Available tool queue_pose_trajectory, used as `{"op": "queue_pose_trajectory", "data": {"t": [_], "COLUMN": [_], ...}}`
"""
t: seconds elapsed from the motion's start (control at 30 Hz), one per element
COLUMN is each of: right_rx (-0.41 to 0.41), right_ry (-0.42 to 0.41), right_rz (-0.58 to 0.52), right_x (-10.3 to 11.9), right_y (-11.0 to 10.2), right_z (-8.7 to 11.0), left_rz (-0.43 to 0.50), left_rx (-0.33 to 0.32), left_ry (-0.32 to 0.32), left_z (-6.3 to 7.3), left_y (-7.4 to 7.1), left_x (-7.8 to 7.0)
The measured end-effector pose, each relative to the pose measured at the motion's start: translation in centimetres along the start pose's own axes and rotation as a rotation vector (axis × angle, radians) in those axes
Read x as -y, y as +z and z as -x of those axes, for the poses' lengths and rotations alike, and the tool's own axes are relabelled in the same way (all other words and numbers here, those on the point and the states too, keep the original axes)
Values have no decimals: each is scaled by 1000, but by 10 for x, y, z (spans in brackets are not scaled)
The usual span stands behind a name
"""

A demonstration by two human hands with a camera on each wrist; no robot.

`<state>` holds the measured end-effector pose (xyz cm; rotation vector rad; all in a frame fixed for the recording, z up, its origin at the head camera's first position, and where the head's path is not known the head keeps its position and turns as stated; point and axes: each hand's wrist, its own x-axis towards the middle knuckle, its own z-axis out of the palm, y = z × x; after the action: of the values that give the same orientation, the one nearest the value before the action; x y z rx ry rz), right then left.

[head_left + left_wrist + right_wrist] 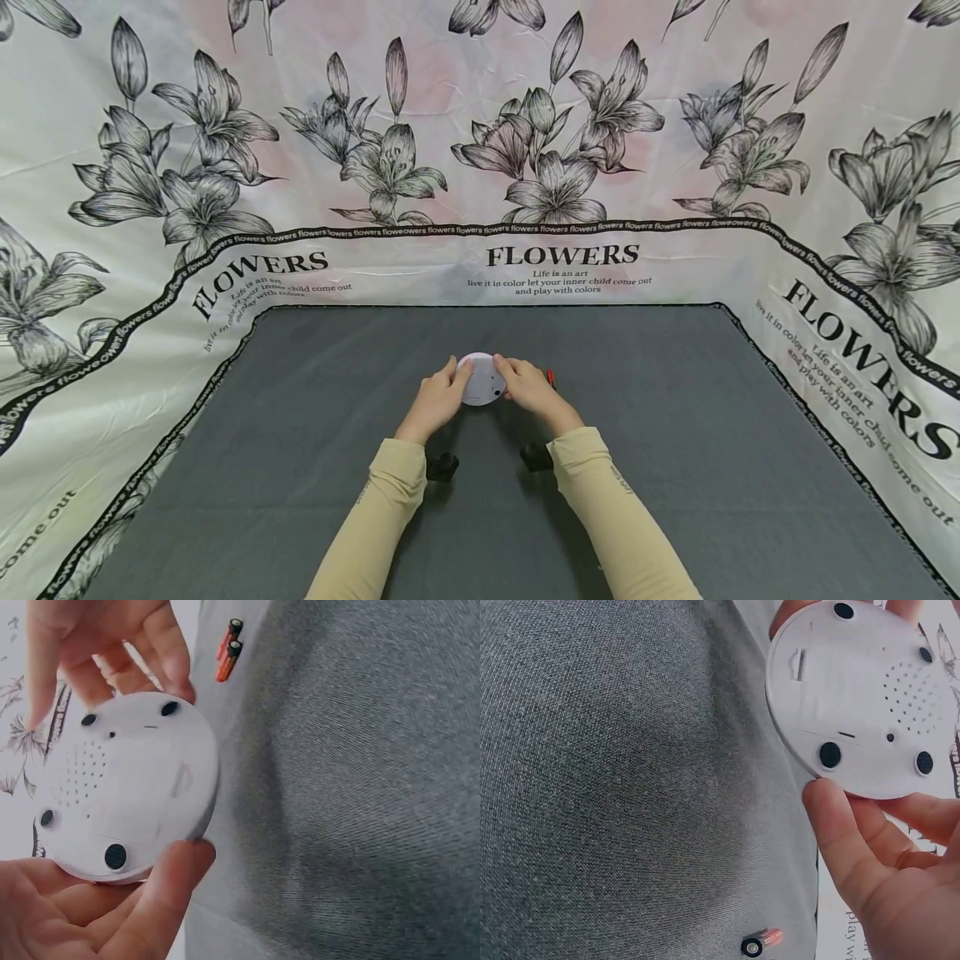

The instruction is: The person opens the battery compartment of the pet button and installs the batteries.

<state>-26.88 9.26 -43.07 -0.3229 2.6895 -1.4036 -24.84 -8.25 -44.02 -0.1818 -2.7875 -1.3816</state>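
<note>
A round white device (480, 380) is held up between both hands over the grey cloth. Its face with a cluster of small holes, dark round feet and a rectangular panel outline shows in both wrist views. My left hand (437, 403) pinches one edge, thumb at the rim on the panel side and fingers behind. On the opposite edge, my right hand (534, 392) grips in the same way, its thumb (830, 814) pressed to the rim. The device's other face is hidden.
Two red batteries (227, 660) with dark ends lie on the grey cloth (675, 467), beyond the right hand. A dark wrist camera (442, 467) hangs by the left sleeve, another (536, 456) by the right. Flower-printed fabric (570, 258) rises behind and at the sides.
</note>
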Motion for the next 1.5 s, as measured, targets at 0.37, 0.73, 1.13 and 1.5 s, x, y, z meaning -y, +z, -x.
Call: {"op": "queue_pose_trajectory", "data": {"t": [0.37,0.73,1.13,1.5], "right_rx": [15,46,30,22], "right_ry": [-152,-123,-167,-139], "right_rz": [30,139,199,185], "right_x": [0,-7,-17,-23], "right_y": [-2,8,19,25], "right_z": [8,12,15,16], "left_rz": [32,110,78,107], "left_rx": [71,132,98,108], "left_ry": [47,133,127,159], "left_z": [5,9,6,3], "left_y": [-5,-6,1,7], "left_x": [8,20,36,51]}}
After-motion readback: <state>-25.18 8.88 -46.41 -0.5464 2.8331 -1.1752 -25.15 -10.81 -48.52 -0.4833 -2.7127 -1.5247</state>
